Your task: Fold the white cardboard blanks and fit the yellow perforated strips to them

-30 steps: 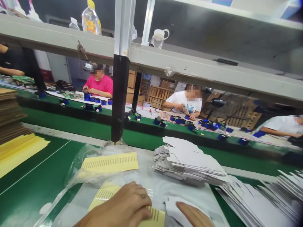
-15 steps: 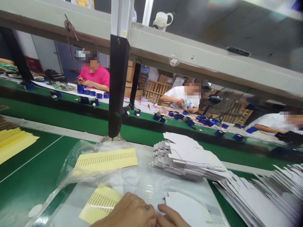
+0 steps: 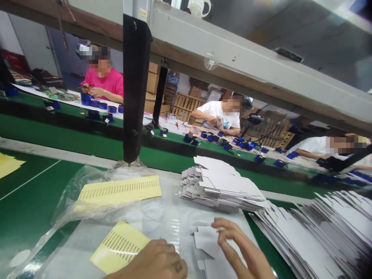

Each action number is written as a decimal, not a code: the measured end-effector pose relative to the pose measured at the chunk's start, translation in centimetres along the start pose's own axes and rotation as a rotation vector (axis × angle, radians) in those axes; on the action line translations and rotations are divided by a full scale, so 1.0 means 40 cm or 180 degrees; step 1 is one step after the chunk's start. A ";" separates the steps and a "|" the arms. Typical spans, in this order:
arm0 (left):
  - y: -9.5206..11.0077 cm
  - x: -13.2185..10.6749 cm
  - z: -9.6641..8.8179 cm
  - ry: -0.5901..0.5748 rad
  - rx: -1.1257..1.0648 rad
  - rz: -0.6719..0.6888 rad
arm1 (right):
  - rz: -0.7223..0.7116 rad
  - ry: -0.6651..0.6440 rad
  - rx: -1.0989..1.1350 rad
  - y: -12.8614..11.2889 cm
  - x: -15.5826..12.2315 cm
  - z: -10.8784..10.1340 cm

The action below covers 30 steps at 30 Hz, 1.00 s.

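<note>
Yellow label sheet (image 3: 116,248), marked with dark bars, lies on cloudy plastic film (image 3: 171,217), its right corner hidden behind my left hand (image 3: 161,260), which is curled; I can't tell whether it grips anything. Rightward, a flat white carton blank (image 3: 205,237), cut off below, sits partly behind my right hand (image 3: 244,250), slack, fingers parted.

Left of the white flat-carton stack (image 3: 222,184), a yellow sheet (image 3: 120,190) bears dark stripes; behind the stack, blue rings (image 3: 213,138).
</note>
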<state>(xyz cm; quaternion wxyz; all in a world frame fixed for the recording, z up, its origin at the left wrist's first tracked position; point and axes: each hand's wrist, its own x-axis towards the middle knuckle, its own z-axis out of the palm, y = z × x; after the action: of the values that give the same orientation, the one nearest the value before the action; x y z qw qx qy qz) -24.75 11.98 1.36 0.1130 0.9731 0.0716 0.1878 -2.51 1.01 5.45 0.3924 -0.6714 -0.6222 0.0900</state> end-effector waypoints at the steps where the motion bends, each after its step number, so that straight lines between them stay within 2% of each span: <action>1: -0.002 0.000 0.007 0.0121 0.0090 0.0059 | 0.0208 -0.0278 0.0033 0.006 0.026 -0.021; 4: -0.008 0.000 0.015 0.0343 0.0253 0.0176 | 0.0569 -0.1148 0.0127 0.011 0.092 -0.047; 7: -0.009 0.000 0.012 0.0330 0.0233 0.0101 | 0.0658 -0.1481 0.0321 0.015 0.120 -0.038; 14: -0.009 0.003 0.001 0.0193 0.0120 0.0021 | 0.0975 -0.1376 0.0627 0.045 0.085 -0.019; 19: -0.005 0.002 -0.005 0.0090 0.0102 -0.0016 | 0.1066 -0.1380 0.0547 0.034 0.086 -0.006; 30: -0.004 0.002 -0.016 -0.0063 0.0021 -0.0079 | 0.0848 -0.1468 0.0319 0.017 0.103 -0.014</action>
<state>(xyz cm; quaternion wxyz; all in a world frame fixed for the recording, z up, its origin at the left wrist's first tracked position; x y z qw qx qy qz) -24.92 12.27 1.94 0.1128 0.9743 0.0832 0.1764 -0.77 4.56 6.90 0.2577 -0.6889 -0.5961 0.3220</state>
